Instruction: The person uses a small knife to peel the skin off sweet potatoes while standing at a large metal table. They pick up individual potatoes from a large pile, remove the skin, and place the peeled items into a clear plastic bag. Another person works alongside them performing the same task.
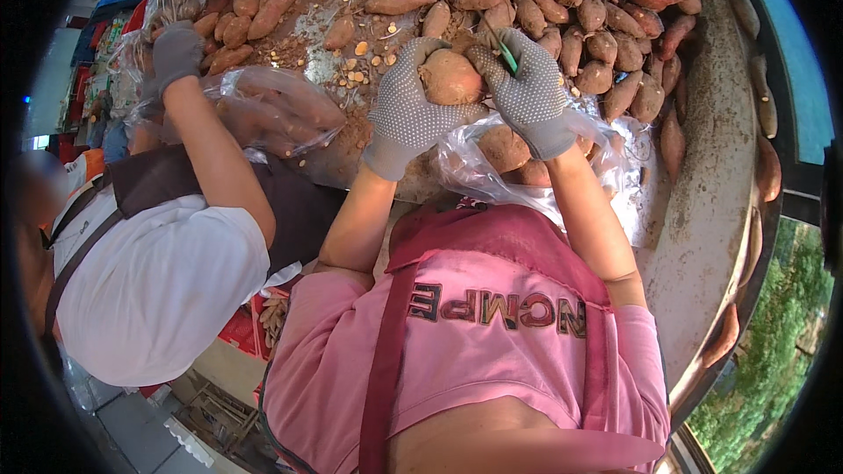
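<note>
- Sweet potato (450, 77), round and reddish-brown, sits between the person's two gloved hands, held just above the near edge of the table (702, 211) and right over an open bag.
- Left hand (406, 105), in a grey dotted glove, wraps around the left side of the sweet potato, fingers curled over its top and clasping it.
- Right hand (527, 92), in the same kind of glove, presses against the right side of the sweet potato; it also grips a small green-handled tool (507, 57), which sticks out between the fingers. What kind of tool it is cannot be told.
- Clear plastic bag (527, 162) lies just under both hands at the table's edge, with a few sweet potatoes already inside.
- Pile of sweet potatoes (562, 9) covers the far part of the table, reaching round the right rim; loose dirt and scraps lie on the bare patch in front of it.
- Another person in a white shirt stands to the left; that person's gloved hand (176, 53) reaches to the pile's left edge, and a second clear bag (272, 110) with sweet potatoes hangs by the forearm.
- Pink shirt and darker apron straps of the person fill the lower middle of the view.
</note>
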Demonstrator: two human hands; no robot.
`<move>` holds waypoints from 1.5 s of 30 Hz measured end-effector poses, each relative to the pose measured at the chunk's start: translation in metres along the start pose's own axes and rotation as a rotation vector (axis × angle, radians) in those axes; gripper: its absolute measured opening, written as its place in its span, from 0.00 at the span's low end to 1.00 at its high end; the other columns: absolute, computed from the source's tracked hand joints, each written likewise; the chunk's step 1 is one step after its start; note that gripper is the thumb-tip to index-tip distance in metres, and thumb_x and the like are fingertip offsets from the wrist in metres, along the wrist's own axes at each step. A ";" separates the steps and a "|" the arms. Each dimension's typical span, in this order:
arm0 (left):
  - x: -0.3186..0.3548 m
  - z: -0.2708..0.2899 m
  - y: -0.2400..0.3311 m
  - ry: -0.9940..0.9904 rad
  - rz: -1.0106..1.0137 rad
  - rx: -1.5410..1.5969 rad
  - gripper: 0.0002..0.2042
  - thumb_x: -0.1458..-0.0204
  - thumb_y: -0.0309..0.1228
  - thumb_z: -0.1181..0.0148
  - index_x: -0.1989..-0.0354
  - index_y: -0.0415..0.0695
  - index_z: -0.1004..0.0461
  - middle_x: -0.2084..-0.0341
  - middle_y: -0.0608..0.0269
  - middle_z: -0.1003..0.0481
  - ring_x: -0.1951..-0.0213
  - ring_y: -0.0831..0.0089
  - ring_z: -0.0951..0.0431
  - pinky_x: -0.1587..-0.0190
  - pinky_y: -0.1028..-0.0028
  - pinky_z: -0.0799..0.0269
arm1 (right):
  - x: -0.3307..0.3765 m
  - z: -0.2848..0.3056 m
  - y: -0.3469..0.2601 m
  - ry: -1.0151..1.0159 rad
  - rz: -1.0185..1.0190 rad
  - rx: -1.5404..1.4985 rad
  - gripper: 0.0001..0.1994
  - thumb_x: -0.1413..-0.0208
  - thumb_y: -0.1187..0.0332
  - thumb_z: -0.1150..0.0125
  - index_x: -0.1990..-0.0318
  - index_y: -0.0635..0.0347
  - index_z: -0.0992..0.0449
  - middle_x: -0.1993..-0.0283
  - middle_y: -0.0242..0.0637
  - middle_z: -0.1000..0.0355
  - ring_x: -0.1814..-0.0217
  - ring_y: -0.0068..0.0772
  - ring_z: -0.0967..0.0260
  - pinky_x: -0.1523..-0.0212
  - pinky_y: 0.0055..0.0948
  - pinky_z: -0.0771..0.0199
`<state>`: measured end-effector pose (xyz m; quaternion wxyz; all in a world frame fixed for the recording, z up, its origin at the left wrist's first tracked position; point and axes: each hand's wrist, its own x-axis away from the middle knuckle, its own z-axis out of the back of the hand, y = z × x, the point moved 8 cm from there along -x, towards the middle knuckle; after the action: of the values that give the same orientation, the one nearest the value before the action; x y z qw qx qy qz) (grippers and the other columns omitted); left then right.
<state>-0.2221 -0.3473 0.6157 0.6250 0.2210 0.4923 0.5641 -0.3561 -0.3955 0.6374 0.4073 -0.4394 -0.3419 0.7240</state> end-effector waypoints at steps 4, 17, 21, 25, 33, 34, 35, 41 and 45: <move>0.004 -0.001 0.004 -0.016 -0.021 0.026 0.36 0.73 0.36 0.24 0.53 0.36 0.35 0.61 0.54 0.27 0.59 0.63 0.25 0.54 0.69 0.29 | -0.001 -0.001 0.005 0.002 -0.069 0.082 0.12 0.51 0.63 0.40 0.71 0.65 0.27 0.78 0.47 0.31 0.78 0.41 0.32 0.74 0.33 0.34; 0.007 0.020 0.013 0.263 -0.091 0.150 0.28 0.70 0.27 0.27 0.57 0.40 0.31 0.62 0.59 0.27 0.60 0.66 0.26 0.53 0.70 0.31 | -0.006 0.019 0.061 0.005 -0.427 -0.248 0.19 0.48 0.53 0.41 0.64 0.63 0.23 0.80 0.26 0.32 0.78 0.17 0.41 0.76 0.18 0.40; 0.002 0.014 0.019 0.217 -0.196 0.113 0.32 0.70 0.30 0.25 0.53 0.40 0.34 0.58 0.57 0.30 0.55 0.69 0.29 0.51 0.71 0.33 | 0.001 -0.017 0.015 -0.151 -0.201 -0.410 0.21 0.52 0.58 0.35 0.54 0.64 0.27 0.69 0.27 0.30 0.70 0.15 0.40 0.71 0.17 0.37; -0.001 0.008 -0.001 0.060 -0.065 0.413 0.38 0.71 0.33 0.24 0.49 0.38 0.39 0.54 0.57 0.35 0.51 0.70 0.33 0.48 0.72 0.36 | -0.002 -0.008 -0.001 -0.124 -0.095 -0.385 0.23 0.59 0.66 0.29 0.54 0.65 0.27 0.67 0.30 0.28 0.70 0.18 0.37 0.66 0.18 0.32; 0.005 -0.015 -0.010 -0.314 0.235 0.658 0.31 0.66 0.33 0.27 0.51 0.37 0.32 0.56 0.60 0.29 0.55 0.74 0.29 0.52 0.75 0.33 | 0.003 -0.010 -0.011 -0.298 0.075 -0.074 0.22 0.57 0.58 0.32 0.56 0.61 0.25 0.65 0.39 0.25 0.64 0.26 0.28 0.65 0.27 0.28; 0.005 -0.015 -0.014 -0.295 0.200 0.543 0.29 0.66 0.32 0.28 0.52 0.37 0.31 0.58 0.61 0.28 0.56 0.74 0.28 0.53 0.75 0.32 | 0.003 -0.009 -0.014 -0.277 0.122 -0.070 0.21 0.57 0.59 0.33 0.57 0.61 0.25 0.65 0.40 0.25 0.65 0.29 0.27 0.65 0.28 0.28; 0.006 -0.016 -0.019 -0.280 0.166 0.430 0.28 0.66 0.31 0.28 0.54 0.37 0.30 0.59 0.62 0.27 0.58 0.75 0.28 0.54 0.76 0.32 | 0.004 -0.007 -0.015 -0.254 0.166 -0.065 0.20 0.56 0.59 0.33 0.57 0.61 0.24 0.65 0.42 0.25 0.66 0.33 0.27 0.66 0.29 0.28; 0.015 -0.014 -0.020 -0.239 0.389 0.560 0.22 0.63 0.31 0.30 0.58 0.37 0.27 0.65 0.64 0.25 0.64 0.78 0.27 0.59 0.77 0.31 | 0.004 -0.009 -0.021 -0.240 0.120 0.030 0.18 0.52 0.58 0.38 0.59 0.62 0.24 0.67 0.49 0.27 0.68 0.46 0.27 0.68 0.33 0.28; 0.024 -0.012 -0.031 -0.190 0.505 0.593 0.19 0.63 0.31 0.30 0.61 0.37 0.26 0.69 0.66 0.24 0.68 0.80 0.27 0.64 0.78 0.30 | 0.004 -0.017 -0.016 -0.198 0.130 0.075 0.16 0.51 0.59 0.40 0.61 0.63 0.24 0.71 0.50 0.28 0.70 0.47 0.28 0.69 0.34 0.29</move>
<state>-0.2203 -0.3363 0.5762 0.4186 0.5570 0.5038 0.5105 -0.3373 -0.3823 0.6435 0.3399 -0.3716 -0.3238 0.8010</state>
